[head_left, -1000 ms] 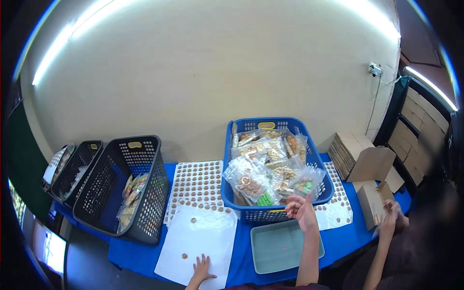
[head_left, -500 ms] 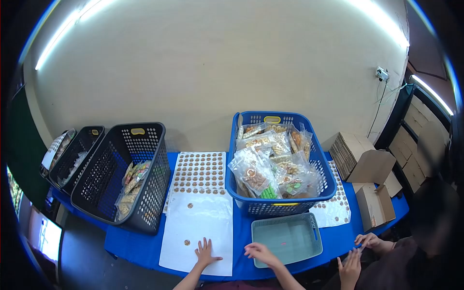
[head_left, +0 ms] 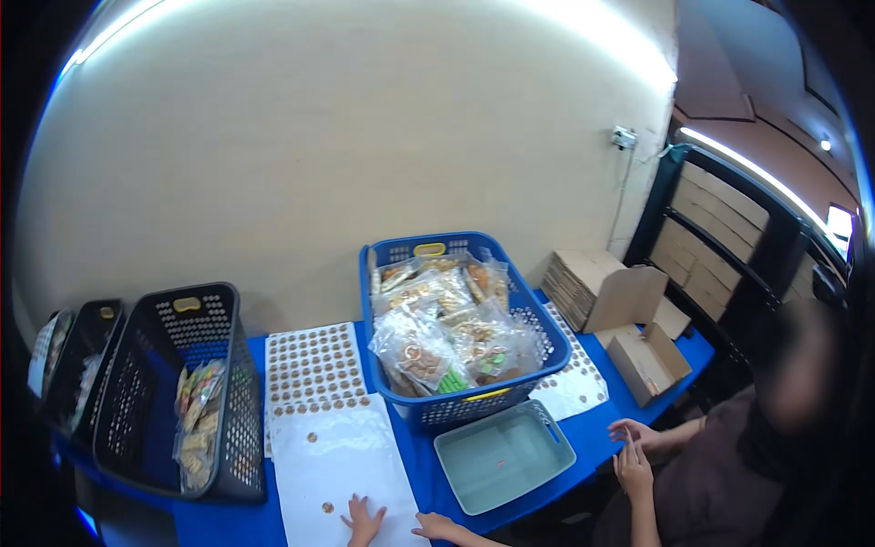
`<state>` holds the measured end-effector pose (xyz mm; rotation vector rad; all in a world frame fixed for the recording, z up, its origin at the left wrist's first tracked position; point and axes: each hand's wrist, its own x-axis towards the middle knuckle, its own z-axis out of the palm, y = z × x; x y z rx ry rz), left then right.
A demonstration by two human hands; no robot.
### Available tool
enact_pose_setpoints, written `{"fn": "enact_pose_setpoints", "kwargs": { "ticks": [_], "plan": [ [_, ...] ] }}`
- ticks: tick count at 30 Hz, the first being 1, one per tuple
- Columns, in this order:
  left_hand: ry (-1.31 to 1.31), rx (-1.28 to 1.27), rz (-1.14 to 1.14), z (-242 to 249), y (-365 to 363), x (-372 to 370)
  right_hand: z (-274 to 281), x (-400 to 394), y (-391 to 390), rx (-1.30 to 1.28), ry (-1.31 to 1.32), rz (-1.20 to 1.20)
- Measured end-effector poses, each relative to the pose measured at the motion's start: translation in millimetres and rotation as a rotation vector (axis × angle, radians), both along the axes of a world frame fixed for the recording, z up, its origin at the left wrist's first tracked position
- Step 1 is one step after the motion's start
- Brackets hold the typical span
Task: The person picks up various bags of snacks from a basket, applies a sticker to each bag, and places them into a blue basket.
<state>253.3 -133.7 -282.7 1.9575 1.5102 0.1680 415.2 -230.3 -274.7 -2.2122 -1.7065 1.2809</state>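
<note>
My left hand [head_left: 365, 523] lies with fingers spread on the lower part of a white sticker sheet [head_left: 342, 463]. Its backing is mostly bare, with one round brown sticker [head_left: 327, 508] just left of the fingers and another [head_left: 312, 438] higher up. My right hand [head_left: 439, 527] holds nothing visible, its fingers stretched leftward at the sheet's right edge. Behind, a sheet full of round stickers [head_left: 314, 365] lies partly under the white one. Right of the sheet stands a shallow grey-green tray [head_left: 474, 492] with a tiny reddish piece inside.
A blue basket [head_left: 437, 415] heaped with clear snack packets [head_left: 428, 351] stands behind the tray. Black baskets [head_left: 241, 410] line the left side. A person [head_left: 702, 474] on the right holds both hands together near an open cardboard box [head_left: 649, 365] and stacked flat cartons [head_left: 574, 287].
The view has turned to the right, shifting everything leftward and showing more of the person beside me. My right hand has come closer to the sheet's edge; my left stays spread on it.
</note>
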Motion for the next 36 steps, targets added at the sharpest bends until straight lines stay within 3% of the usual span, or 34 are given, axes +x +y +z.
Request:
{"fn": "enact_pose_setpoints", "kwargs": {
  "ticks": [3, 4, 5, 6, 8, 11, 16, 17, 21, 23, 27, 29, 32, 34, 36],
  "plan": [
    [-0.668, -0.224, 0.165, 31.2, 38.5, -34.1, 45.1, -9.1, 13.6, -0.038, -0.072, -0.065],
    [-0.764, -0.230, 0.188, 107.8, 37.9, -41.7, 42.7, -15.8, 14.7, -0.026, -0.113, -0.111],
    [-0.736, -0.445, 0.225, 147.3, 50.4, -59.9, 38.2, -21.4, 17.9, -0.011, -0.152, -0.153],
    [-0.880, -0.271, 0.063, 161.9, 63.5, -79.2, 35.2, -27.5, 22.0, 0.006, -0.192, -0.192],
    [-1.066, -0.177, -0.083, 204.9, 80.6, -116.3, 23.4, -41.0, 32.1, -0.026, -0.293, -0.231],
    [-1.047, -0.149, -0.107, 304.5, 77.2, -159.7, -12.0, -64.5, 44.5, -0.070, -0.543, -0.301],
    [-1.007, 0.071, -0.121, 355.5, 104.9, -216.7, -26.2, -94.9, 53.3, -0.119, -0.932, -0.398],
    [-0.957, 0.151, -0.141, 364.1, 114.3, -224.2, -21.3, -94.3, 54.2, -0.176, -0.748, -0.526],
    [-0.808, 0.351, -0.255, 394.7, 159.4, -237.3, -13.1, -103.8, 52.5, -0.197, -0.681, -0.700],
    [-0.789, 0.291, -0.292, 407.6, 185.6, -234.0, -14.9, -109.1, 48.3, -0.174, -0.727, -0.688],
    [-0.462, 0.345, -0.331, 375.0, 274.4, -231.3, -25.7, -115.4, 39.0, -0.118, -0.831, -0.600],
    [-0.246, 0.438, -0.385, 306.4, 342.2, -241.5, -25.5, -115.7, 36.4, -0.097, -0.844, -0.574],
    [0.323, 0.520, -0.372, 215.9, 391.3, -265.6, -34.8, -109.6, 34.7, -0.088, -0.820, -0.564],
    [0.572, 0.804, -0.419, 131.9, 410.5, -290.2, -22.6, -113.3, 39.2, -0.104, -0.807, -0.547],
    [0.671, 0.439, -0.503, 124.0, 387.5, -294.1, -29.2, -111.7, 35.6, -0.119, -0.856, -0.537]
  ]
}}
